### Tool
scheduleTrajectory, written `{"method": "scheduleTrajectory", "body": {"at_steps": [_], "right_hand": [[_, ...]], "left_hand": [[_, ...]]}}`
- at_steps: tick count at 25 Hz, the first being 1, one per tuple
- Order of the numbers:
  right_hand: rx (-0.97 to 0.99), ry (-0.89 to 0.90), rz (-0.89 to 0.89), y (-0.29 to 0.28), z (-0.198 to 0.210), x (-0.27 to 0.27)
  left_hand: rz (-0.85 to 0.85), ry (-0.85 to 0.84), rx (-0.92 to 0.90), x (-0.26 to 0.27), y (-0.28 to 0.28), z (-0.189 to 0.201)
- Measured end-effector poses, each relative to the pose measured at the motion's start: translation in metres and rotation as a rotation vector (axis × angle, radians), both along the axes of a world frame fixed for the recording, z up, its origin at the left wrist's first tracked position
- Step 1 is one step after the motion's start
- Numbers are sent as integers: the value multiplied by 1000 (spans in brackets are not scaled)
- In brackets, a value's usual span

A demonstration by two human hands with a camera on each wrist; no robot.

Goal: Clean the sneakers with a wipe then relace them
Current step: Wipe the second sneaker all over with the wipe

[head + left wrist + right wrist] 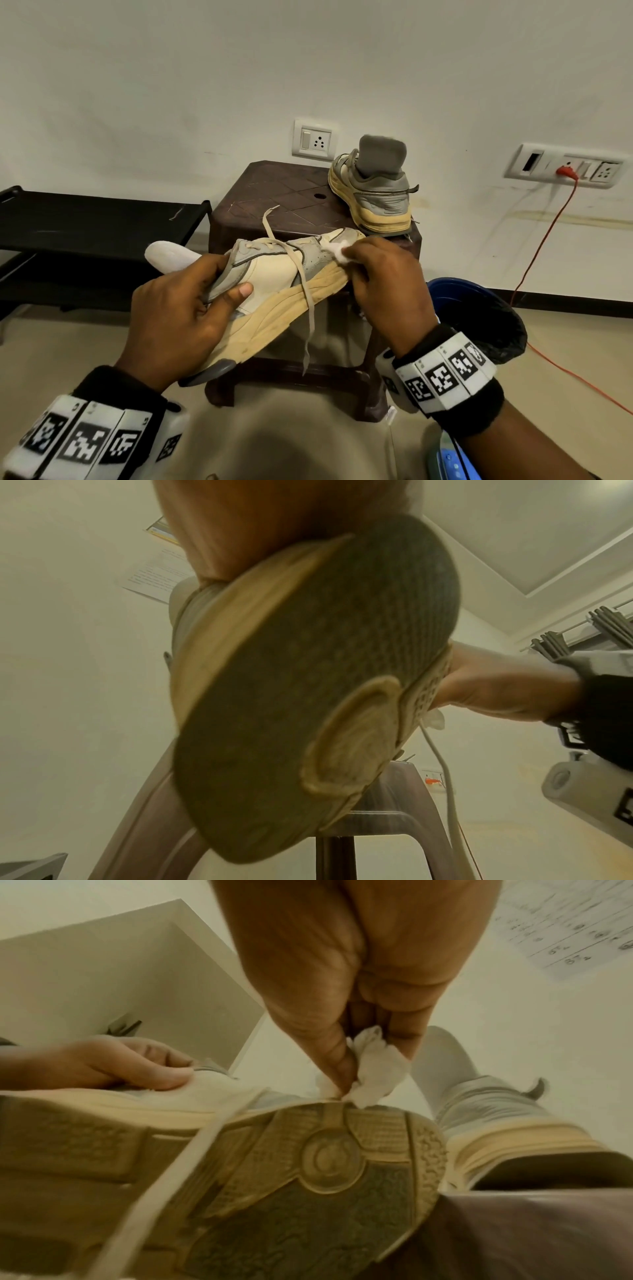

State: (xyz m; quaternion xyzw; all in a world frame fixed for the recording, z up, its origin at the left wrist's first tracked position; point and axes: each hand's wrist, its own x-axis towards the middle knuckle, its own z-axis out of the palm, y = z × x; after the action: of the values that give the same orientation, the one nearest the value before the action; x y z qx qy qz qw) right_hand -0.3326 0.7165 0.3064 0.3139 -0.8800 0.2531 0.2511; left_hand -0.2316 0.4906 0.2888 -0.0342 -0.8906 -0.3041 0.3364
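Note:
A grey and cream sneaker (274, 274) with a yellowed sole (308, 683) is held in the air over a brown stool (274, 205). My left hand (191, 301) grips its heel and collar, thumb on the side panel. My right hand (380, 274) pinches a crumpled white wipe (337, 253) (373, 1072) against the toe area. A loose lace (308, 301) dangles from the shoe (240, 1164). The second sneaker (373, 192) (486, 1110) stands on the stool's back right corner, heel toward me.
A blue bin with a black liner (479, 315) sits right of the stool. A black shoe rack (85, 233) stands at the left. An orange cable (541, 246) runs from a wall socket (561, 168) down across the floor. A white insole (171, 257) pokes out behind my left hand.

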Motion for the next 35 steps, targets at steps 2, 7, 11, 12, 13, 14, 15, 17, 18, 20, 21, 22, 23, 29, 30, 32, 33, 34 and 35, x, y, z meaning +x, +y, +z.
{"method": "scheduleTrajectory", "body": {"at_steps": [2,7,11,12,13,14,15,17,18,20,21,22,23,29,30,32,33,34,35], "right_hand": [[-28,-18,-62,6,3,-4],[43,47,177,-24,-7,37],[-20,41,300,-39,-18,52],[-17,52,298,-39,-18,52],[-3,71,278,-38,-16,50],[1,94,240,-36,-13,46],[-20,114,187,-34,-8,39],[-95,134,59,-28,3,23],[-121,131,3,-25,7,17],[-160,130,-65,-20,13,8],[-178,138,-87,-17,16,4],[-197,147,-113,-14,20,0],[-217,153,-139,-12,24,-4],[-30,-1,142,-37,24,24],[-27,0,205,-41,23,29],[-41,3,224,-38,25,23],[-14,-17,178,-35,25,15],[35,-48,110,-30,25,7],[80,-80,36,-25,24,-2]], "left_hand": [[-20,10,9,1,4,-2],[-18,40,145,-1,9,-5],[25,55,194,-5,8,-6],[22,53,192,-5,9,-6],[11,53,194,-5,11,-5],[-3,56,192,-4,13,-4],[-13,62,181,-4,15,-2],[-20,72,140,-4,19,1],[-23,75,127,-4,21,1],[-32,81,110,-5,24,1],[-43,83,100,-4,26,1],[-58,82,89,-4,27,2],[-75,80,75,-3,29,2],[-85,39,-24,0,30,-1],[-79,31,-28,0,29,-1],[-84,22,-49,0,26,0],[-91,19,-57,1,24,0],[-95,15,-62,2,23,0],[-95,10,-70,3,22,0]]}}
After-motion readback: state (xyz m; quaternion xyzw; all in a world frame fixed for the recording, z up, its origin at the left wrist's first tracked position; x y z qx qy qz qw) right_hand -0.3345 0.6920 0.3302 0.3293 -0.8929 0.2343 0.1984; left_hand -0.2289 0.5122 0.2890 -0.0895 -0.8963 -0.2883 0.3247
